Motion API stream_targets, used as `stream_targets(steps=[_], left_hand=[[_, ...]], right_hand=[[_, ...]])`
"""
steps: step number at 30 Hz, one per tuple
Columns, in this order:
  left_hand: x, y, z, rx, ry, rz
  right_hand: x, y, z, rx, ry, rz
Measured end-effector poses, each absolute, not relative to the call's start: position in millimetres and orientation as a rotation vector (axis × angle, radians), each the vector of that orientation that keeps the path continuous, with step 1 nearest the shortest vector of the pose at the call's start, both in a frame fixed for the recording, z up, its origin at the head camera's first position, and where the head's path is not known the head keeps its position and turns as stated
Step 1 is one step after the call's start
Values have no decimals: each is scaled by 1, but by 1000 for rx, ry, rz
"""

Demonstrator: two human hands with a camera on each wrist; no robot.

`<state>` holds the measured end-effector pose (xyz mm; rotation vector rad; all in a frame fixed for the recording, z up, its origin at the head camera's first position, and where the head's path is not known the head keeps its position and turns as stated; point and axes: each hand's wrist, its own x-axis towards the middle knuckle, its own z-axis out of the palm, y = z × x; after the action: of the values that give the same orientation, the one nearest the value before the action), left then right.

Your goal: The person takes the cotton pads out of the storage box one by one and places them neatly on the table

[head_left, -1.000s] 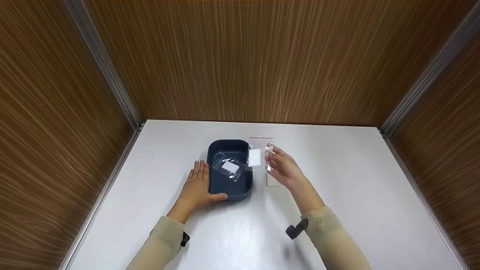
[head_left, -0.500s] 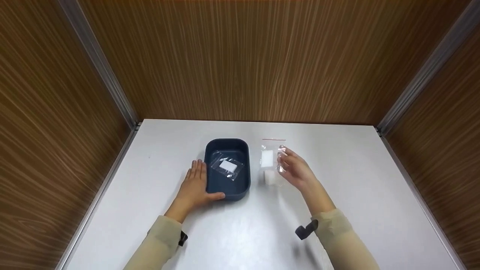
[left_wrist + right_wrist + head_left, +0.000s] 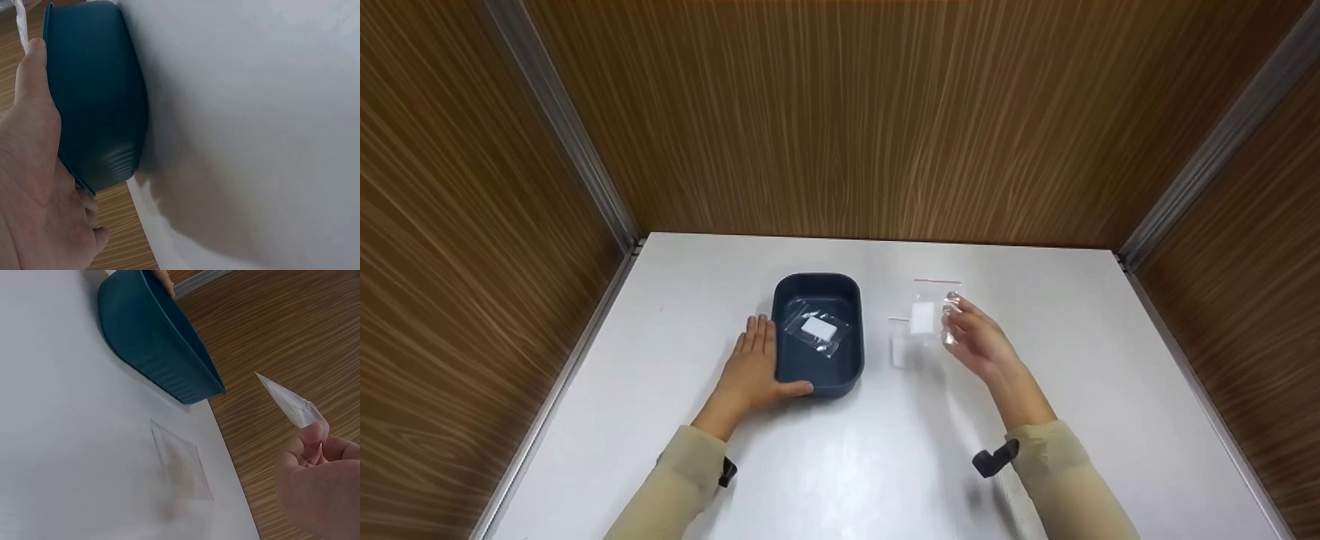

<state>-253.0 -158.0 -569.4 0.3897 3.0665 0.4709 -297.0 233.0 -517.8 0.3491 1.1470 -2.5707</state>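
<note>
A dark blue plastic bin (image 3: 817, 376) stands on the white table. My left hand (image 3: 751, 375) rests along its left side with fingers straight, the thumb over the near rim. In the left wrist view that thumb touches the bin's rim. Inside the bin lies a clear zip bag with a white card-like piece (image 3: 818, 328). To the right, above the table, my right hand (image 3: 981, 343) pinches a second zip bag (image 3: 922, 318) by its right edge; it also holds a white piece. Below that, a third zip bag (image 3: 183, 467) lies flat on the table, partly overlapped in the head view.
The white tabletop (image 3: 840, 465) is enclosed by wood-grain panels (image 3: 840, 120) at the back and sides. Metal strips (image 3: 562, 120) run along the corners. A dark device (image 3: 996, 459) sits at the right wrist.
My right hand has moved right with its zip bag, away from the bin. The bag on the table now shows more. The left hand and bin have stayed put.
</note>
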Motion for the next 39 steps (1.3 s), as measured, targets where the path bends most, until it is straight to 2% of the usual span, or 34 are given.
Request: stream_targets(steps=[16,39], left_hand=[[-252,-154,-571,386,3052,466],[-248,-153,-570,380,3048,494]], right_hand=[[-290,274,-540,415,1174,-2540],[-283,306,-570,540,1140,-2523]])
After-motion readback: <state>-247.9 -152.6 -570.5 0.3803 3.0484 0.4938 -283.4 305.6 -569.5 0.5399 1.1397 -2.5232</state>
